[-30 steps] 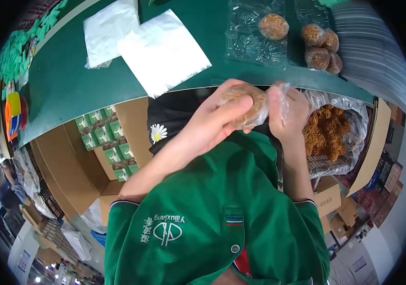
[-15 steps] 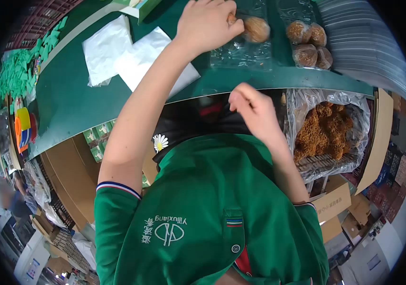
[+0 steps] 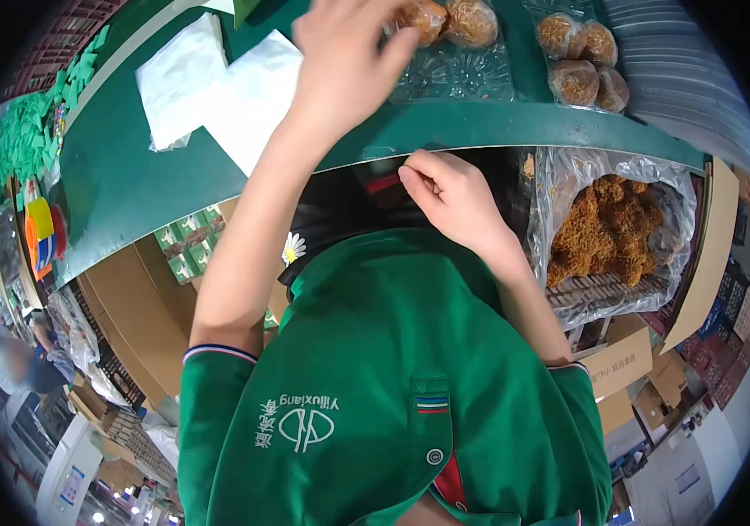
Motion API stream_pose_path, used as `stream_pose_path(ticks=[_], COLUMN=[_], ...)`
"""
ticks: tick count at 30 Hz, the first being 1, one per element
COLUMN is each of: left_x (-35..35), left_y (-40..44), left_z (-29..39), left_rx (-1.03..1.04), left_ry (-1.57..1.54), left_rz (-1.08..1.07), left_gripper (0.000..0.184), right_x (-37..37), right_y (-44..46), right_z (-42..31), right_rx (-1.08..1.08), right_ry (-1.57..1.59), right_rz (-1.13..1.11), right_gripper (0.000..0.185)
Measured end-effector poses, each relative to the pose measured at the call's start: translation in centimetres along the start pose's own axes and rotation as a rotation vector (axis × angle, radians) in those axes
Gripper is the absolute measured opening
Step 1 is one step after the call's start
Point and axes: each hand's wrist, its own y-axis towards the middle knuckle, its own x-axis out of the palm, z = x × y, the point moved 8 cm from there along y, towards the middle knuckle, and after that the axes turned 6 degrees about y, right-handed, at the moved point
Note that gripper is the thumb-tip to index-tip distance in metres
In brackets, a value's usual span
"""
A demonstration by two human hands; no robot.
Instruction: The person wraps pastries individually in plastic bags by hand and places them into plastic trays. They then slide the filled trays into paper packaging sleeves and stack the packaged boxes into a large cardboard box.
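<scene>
My left hand point(image 3: 344, 66) is over the green table, thumb spread away from the fingers, with nothing visible in it; motion smears it and the frame's top edge cuts off the fingertips. Just beside it, a browned round bun point(image 3: 423, 19) and a second bun point(image 3: 473, 22) sit in the far pockets of a clear plastic tray point(image 3: 480, 77). The tray's near pockets hold nothing. My right hand point(image 3: 449, 188) hovers by the table's near edge, its fingers curled closed and nothing showing in them.
Another clear tray with several buns point(image 3: 575, 81) stands right, beside stacked clear plastic trays point(image 3: 673, 74). White sheets point(image 3: 256, 88) lie left. Below the table edge, a plastic-lined crate point(image 3: 686, 237) holds brown, shaggy-coated pieces point(image 3: 607, 228). Green packets point(image 3: 20, 136) pile far left.
My left hand has let go of the bun and drawn back leftward, its thumb now spread. My right hand has shifted slightly left and its fingers have curled in. The view has tilted a little.
</scene>
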Motion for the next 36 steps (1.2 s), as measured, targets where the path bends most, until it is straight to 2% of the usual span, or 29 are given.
stream_pose_path(ticks=[1,2,3,5,9,11,15,18,21,24,29,32,35,36], left_x=[-2.3,-3.9,-5.1,-5.7,-3.9,-3.6,-3.6,-3.4,-5.1,-5.2,-5.5,-5.7,-5.8,-5.8], left_y=[-1.1,-3.1,-5.2,-9.2,-14.1,-15.2,-15.2,-15.5,-14.4,-14.8,-16.1,-16.0,-17.3,-17.5], left_z=[0.2,-0.8,-1.3,-1.0,0.5,1.5,0.6,-1.4,-1.1,-1.2,-1.3,-2.1,-4.2,-4.6], left_rx=[0.142,0.02,-0.109,-0.21,-0.243,-0.205,-0.178,-0.308,-0.265,-0.211,-0.161,-0.247,-0.617,-0.677], left_ry=[0.074,-0.012,0.014,0.266,0.369,0.341,0.152,0.136,0.293,0.346,0.197,0.121,-0.127,-0.227], left_rz=[0.147,0.18,0.123,0.005,-0.186,-0.193,-0.043,-0.071,0.006,-0.056,0.011,0.05,0.079,0.132], left_gripper=[0.028,0.024,0.024,0.024,0.024,0.024,0.03,0.03,0.028,0.028,0.017,0.008,0.005,0.007], right_x=[-0.3,-0.5,-0.7,-0.7,0.3,0.8,1.3,1.1,1.2,1.3,2.0,2.3,2.4,2.4], right_y=[-0.2,-0.6,-1.1,-1.9,-1.2,-0.4,0.2,-0.2,-1.0,-1.3,-0.8,-0.7,-0.9,-1.0], right_z=[0.2,0.9,1.6,2.8,2.6,1.4,0.1,-0.5,0.6,1.1,0.0,-0.4,-0.1,0.0], right_rx=[0.01,0.056,0.105,0.224,0.204,0.153,0.029,-0.006,0.079,0.128,0.063,0.022,0.051,0.063], right_ry=[0.057,0.091,0.125,0.189,0.171,0.162,0.067,0.075,0.084,0.107,0.095,0.079,0.083,0.084], right_rz=[0.037,0.06,0.082,0.113,0.043,0.006,0.005,0.018,0.023,0.019,0.002,0.003,-0.006,-0.012], right_gripper=[0.011,0.011,0.011,0.012,0.013,0.014,0.013,0.013,0.014,0.014,0.015,0.015,0.015,0.015])
